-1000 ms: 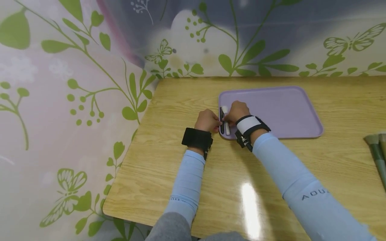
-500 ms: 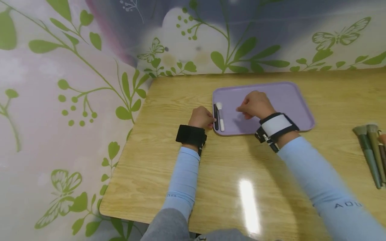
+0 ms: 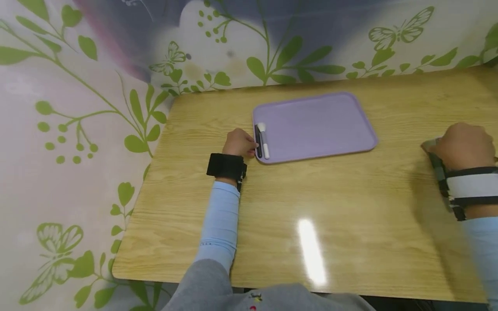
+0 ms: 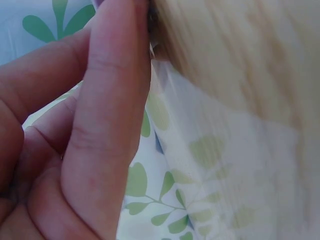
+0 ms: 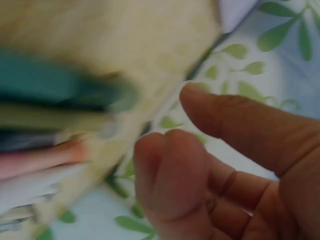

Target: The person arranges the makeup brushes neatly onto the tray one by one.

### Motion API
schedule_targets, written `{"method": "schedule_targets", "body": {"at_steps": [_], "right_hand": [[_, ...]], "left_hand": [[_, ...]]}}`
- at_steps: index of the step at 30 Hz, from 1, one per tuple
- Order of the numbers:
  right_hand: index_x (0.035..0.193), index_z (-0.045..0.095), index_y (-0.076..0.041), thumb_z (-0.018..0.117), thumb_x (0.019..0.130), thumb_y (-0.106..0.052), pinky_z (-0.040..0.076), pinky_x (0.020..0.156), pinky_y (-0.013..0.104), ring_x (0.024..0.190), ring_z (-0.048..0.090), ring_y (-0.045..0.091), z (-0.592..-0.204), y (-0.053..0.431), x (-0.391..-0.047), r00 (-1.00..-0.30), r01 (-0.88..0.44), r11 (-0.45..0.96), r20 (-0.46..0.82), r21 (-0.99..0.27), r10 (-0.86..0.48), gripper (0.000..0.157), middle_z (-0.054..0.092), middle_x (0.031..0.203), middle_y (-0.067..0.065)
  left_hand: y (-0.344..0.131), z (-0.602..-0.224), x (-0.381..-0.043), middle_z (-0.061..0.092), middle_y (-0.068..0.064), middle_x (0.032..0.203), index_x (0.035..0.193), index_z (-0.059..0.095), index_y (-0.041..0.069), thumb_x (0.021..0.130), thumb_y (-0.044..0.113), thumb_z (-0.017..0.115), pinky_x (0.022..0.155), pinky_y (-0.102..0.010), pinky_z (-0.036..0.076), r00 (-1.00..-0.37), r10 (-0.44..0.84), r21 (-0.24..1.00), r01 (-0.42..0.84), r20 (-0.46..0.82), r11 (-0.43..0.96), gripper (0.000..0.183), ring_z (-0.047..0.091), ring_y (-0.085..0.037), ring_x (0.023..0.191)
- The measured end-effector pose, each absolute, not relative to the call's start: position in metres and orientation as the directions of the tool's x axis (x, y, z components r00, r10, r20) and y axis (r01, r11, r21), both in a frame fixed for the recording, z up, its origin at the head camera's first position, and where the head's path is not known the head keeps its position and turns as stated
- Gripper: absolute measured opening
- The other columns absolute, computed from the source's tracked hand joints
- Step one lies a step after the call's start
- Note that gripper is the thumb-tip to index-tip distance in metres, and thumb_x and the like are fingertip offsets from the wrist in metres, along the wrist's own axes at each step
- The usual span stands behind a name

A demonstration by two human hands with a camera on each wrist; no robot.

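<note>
A lilac tray (image 3: pixel 315 127) lies on the table. Along its left side are a white-tipped makeup brush (image 3: pixel 264 140) and a slim black stick-like item (image 3: pixel 258 141), side by side. My left hand (image 3: pixel 239 142) pinches the tray's left rim beside them; in the left wrist view the fingers (image 4: pixel 107 115) hide the grip itself. Far to the right, my right hand (image 3: pixel 464 147) hovers over a group of makeup brushes and covers most of them. The right wrist view has its thumb (image 5: pixel 235 117) apart from the fingers, nothing between, with a blurred green brush (image 5: pixel 55 82) nearby.
Beside the green brush lie several others, including a pinkish one (image 5: pixel 45 160). Behind and left of the wooden table (image 3: pixel 350 207) rises a wall covering (image 3: pixel 89 172) with green leaf prints. A bright reflection falls on the tabletop.
My right hand has left the white-tipped brush in the tray and swung far right to the makeup brushes. The left hand stays at the tray's left edge. The head view has turned rightward.
</note>
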State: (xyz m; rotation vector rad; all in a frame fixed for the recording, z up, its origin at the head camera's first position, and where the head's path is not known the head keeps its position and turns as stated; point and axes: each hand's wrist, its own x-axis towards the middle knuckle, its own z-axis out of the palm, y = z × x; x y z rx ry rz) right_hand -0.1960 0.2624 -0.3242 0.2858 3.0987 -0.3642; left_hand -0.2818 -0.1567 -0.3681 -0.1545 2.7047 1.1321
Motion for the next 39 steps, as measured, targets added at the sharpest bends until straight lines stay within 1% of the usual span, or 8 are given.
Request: {"method": "schedule_targets", "body": {"at_steps": [11, 19, 21, 23, 28, 31, 34, 39], "right_hand": [[0.038, 0.048, -0.003, 0.064, 0.07, -0.021, 0.035, 0.033, 0.033, 0.037, 0.044, 0.022, -0.35, 0.264, -0.195, -0.978, 0.201, 0.957, -0.091, -0.208, 0.186, 0.04, 0.045, 0.037, 0.007], [0.06, 0.05, 0.011, 0.059, 0.067, -0.014, 0.035, 0.032, 0.035, 0.042, 0.044, 0.03, -0.355, 0.255, -0.204, -0.985, 0.168, 0.97, -0.057, -0.176, 0.16, 0.028, 0.046, 0.048, 0.019], [0.064, 0.049, 0.011, 0.058, 0.067, -0.014, 0.035, 0.032, 0.035, 0.042, 0.045, 0.031, -0.353, 0.249, -0.205, -0.983, 0.179, 0.969, -0.069, -0.171, 0.17, 0.028, 0.046, 0.049, 0.02], [0.06, 0.048, 0.008, 0.059, 0.067, -0.016, 0.035, 0.031, 0.034, 0.04, 0.044, 0.029, -0.349, 0.241, -0.207, -0.985, 0.169, 0.968, -0.061, -0.183, 0.16, 0.028, 0.045, 0.047, 0.017], [0.048, 0.054, 0.002, 0.062, 0.07, -0.026, 0.035, 0.034, 0.031, 0.041, 0.045, 0.02, -0.325, 0.205, -0.225, -0.998, 0.061, 0.952, -0.036, -0.299, 0.052, 0.037, 0.048, 0.041, 0.005], [0.066, 0.065, 0.002, 0.061, 0.073, -0.031, 0.039, 0.04, 0.03, 0.048, 0.053, 0.018, -0.303, 0.165, -0.246, -0.999, 0.014, 0.916, -0.04, -0.401, -0.002, 0.034, 0.06, 0.051, 0.008], [0.085, 0.065, 0.001, 0.061, 0.074, -0.031, 0.044, 0.048, 0.029, 0.052, 0.059, 0.015, -0.291, 0.121, -0.268, -0.998, -0.034, 0.855, -0.032, -0.517, -0.059, 0.034, 0.065, 0.061, 0.008], [0.087, 0.065, 0.003, 0.061, 0.074, -0.027, 0.05, 0.061, 0.025, 0.051, 0.062, 0.012, -0.302, 0.06, -0.298, -0.985, -0.006, 0.741, -0.122, -0.672, -0.119, 0.032, 0.063, 0.053, 0.001]], "left_hand": [[-0.177, -0.365, -0.283, 0.065, -0.015, 0.076, 0.092, 0.065, 0.001, 0.075, 0.011, 0.064, 0.057, -0.025, 0.054, -0.963, -0.042, 0.732, -0.229, -0.265, 0.642, 0.02, 0.063, -0.015, 0.056], [-0.18, -0.363, -0.283, 0.064, -0.015, 0.078, 0.093, 0.064, 0.0, 0.075, 0.009, 0.063, 0.057, -0.025, 0.054, -0.959, -0.056, 0.745, -0.252, -0.278, 0.618, 0.02, 0.062, -0.014, 0.056], [-0.18, -0.362, -0.283, 0.064, -0.015, 0.079, 0.093, 0.064, 0.0, 0.075, 0.008, 0.063, 0.057, -0.025, 0.054, -0.957, -0.058, 0.751, -0.259, -0.284, 0.607, 0.021, 0.062, -0.014, 0.057], [-0.179, -0.361, -0.284, 0.064, -0.015, 0.08, 0.093, 0.063, -0.001, 0.074, 0.008, 0.063, 0.057, -0.025, 0.054, -0.956, -0.063, 0.754, -0.265, -0.286, 0.602, 0.021, 0.062, -0.014, 0.056], [-0.178, -0.362, -0.284, 0.064, -0.014, 0.077, 0.092, 0.063, -0.001, 0.074, 0.008, 0.064, 0.055, -0.024, 0.053, -0.956, -0.066, 0.75, -0.265, -0.285, 0.606, 0.02, 0.061, -0.013, 0.054], [-0.176, -0.364, -0.284, 0.064, -0.014, 0.074, 0.09, 0.064, -0.001, 0.074, 0.007, 0.064, 0.053, -0.024, 0.053, -0.955, -0.062, 0.752, -0.267, -0.29, 0.602, 0.019, 0.06, -0.013, 0.051], [-0.172, -0.366, -0.284, 0.064, -0.014, 0.07, 0.088, 0.065, -0.001, 0.073, 0.007, 0.065, 0.05, -0.023, 0.052, -0.956, -0.058, 0.754, -0.263, -0.287, 0.602, 0.017, 0.058, -0.011, 0.047], [-0.161, -0.369, -0.283, 0.063, -0.012, 0.067, 0.088, 0.065, -0.001, 0.073, 0.007, 0.065, 0.048, -0.022, 0.052, -0.955, -0.036, 0.762, -0.258, -0.295, 0.594, 0.017, 0.057, -0.01, 0.046]]}}
